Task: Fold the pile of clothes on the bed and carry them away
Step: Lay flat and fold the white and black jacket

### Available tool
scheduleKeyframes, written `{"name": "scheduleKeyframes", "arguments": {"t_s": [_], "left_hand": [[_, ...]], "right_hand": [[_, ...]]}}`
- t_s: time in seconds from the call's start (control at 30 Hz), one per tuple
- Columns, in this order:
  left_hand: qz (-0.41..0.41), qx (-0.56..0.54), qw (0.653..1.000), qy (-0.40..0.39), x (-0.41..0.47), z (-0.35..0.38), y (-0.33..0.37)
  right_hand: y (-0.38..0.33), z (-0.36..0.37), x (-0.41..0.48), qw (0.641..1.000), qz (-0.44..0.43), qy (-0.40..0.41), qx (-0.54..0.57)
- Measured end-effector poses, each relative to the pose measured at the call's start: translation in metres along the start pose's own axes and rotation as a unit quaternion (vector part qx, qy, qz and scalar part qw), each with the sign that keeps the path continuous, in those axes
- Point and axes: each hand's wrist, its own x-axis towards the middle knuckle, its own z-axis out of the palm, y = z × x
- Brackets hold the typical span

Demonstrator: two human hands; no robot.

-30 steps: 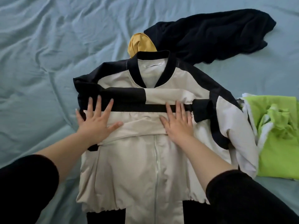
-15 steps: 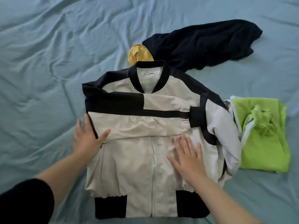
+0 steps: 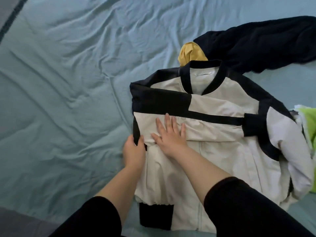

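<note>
A cream and black zip jacket [image 3: 220, 161] lies face up on the bed, one sleeve folded across its chest. My left hand [image 3: 134, 152] grips the jacket's left edge where the black stripe bends. My right hand [image 3: 170, 134] presses flat on the folded sleeve, fingers spread, just right of the left hand. Behind the collar lie a yellow garment [image 3: 190, 53] and a dark navy garment [image 3: 259, 43]. A lime green garment [image 3: 310, 124] shows at the right edge.
The light blue, wrinkled bedsheet [image 3: 68, 82] spreads wide to the left and behind. A grey strip with a dark seam [image 3: 10, 19] runs at the top left corner. The bed's near edge [image 3: 25, 219] is at the bottom left.
My right hand has crossed leftward from the jacket's lower right onto the folded sleeve. My left hand now grips the left edge. The view has shifted left.
</note>
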Motion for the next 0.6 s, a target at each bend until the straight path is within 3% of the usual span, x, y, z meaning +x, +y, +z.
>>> {"name": "scheduleKeyframes", "arguments": {"t_s": [0.33, 0.47, 0.53, 0.6], "left_hand": [[0.031, 0.039, 0.998, 0.040, 0.061, -0.142, -0.025], [0.038, 0.039, 0.998, -0.025, 0.071, -0.167, -0.031], [0.038, 0.146, 0.987, -0.051, 0.066, -0.166, -0.031], [0.096, 0.360, 0.927, -0.046, 0.054, -0.160, -0.032]], "right_hand": [[-0.130, 0.030, 0.019, 0.997, -0.068, -0.023, 0.006], [-0.145, 0.041, 0.018, 0.997, -0.072, 0.006, 0.000], [-0.125, 0.048, 0.004, 0.995, -0.075, 0.043, -0.044], [-0.093, 0.056, -0.019, 0.993, -0.063, 0.057, -0.086]]}}
